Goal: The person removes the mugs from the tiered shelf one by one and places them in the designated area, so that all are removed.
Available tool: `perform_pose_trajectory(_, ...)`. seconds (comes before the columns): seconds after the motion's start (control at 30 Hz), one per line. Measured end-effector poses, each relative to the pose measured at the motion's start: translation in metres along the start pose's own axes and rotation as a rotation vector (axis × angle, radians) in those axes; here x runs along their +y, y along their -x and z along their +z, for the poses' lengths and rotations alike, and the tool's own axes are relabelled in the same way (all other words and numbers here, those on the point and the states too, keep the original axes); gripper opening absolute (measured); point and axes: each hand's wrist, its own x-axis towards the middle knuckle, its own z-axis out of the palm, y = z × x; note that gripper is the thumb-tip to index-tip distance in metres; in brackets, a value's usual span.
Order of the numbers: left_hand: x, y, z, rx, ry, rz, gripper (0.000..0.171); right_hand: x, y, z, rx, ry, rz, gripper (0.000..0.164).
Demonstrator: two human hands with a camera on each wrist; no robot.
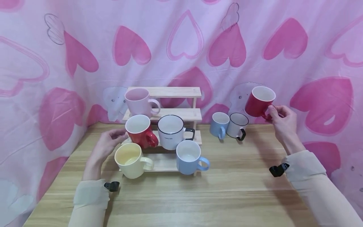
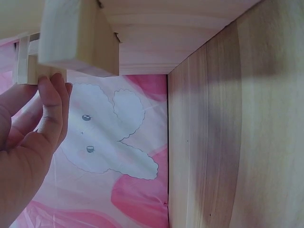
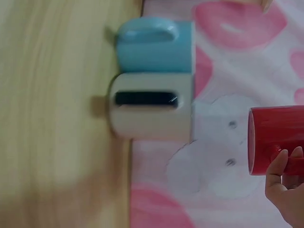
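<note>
Pink heart-print cloth point(image 1: 181, 67) bhnd wd tbl point(image 1: 227, 192)

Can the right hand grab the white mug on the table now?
Probably not: the right hand is busy holding a red mug. Otherwise, nothing visible blocks its way to the white mug.

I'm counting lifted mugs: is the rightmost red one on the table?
Off: the right hand holds the red mug; curtain shows between it and the table.

sleeves point(image 1: 313, 186): pale beige, creased | wrist cameras point(image 1: 277, 170): small, black | fingers point(image 2: 51, 107): bare
</note>
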Motion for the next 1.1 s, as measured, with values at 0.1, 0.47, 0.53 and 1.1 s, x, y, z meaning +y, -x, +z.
perform_pose_trajectory(0.1, 0.000, 0.000, 0.000, 0.000, 0.008, 0.002, 0.055, 0.009, 0.000, -0.009, 0.032, -0.029, 0.006, 0.019)
perform_pose_trajectory(0.47, 0.003, 0.002, 0.000, -0.006, 0.012, -0.008, 0.056, 0.055, 0.002, -0.039, 0.089, -0.071, 0.035, 0.015)
perform_pose_trajectory(0.53, 0.003, 0.002, 0.000, -0.004, 0.014, -0.007, 0.056, 0.063, 0.003, -0.042, 0.090, -0.077, 0.032, 0.014)
perform_pose_trajectory(1.1, 0.002, 0.002, 0.001, 0.006, -0.009, 0.017, 0.054, 0.101, 0.011, -0.053, 0.144, 0.180, 0.133, 0.018)
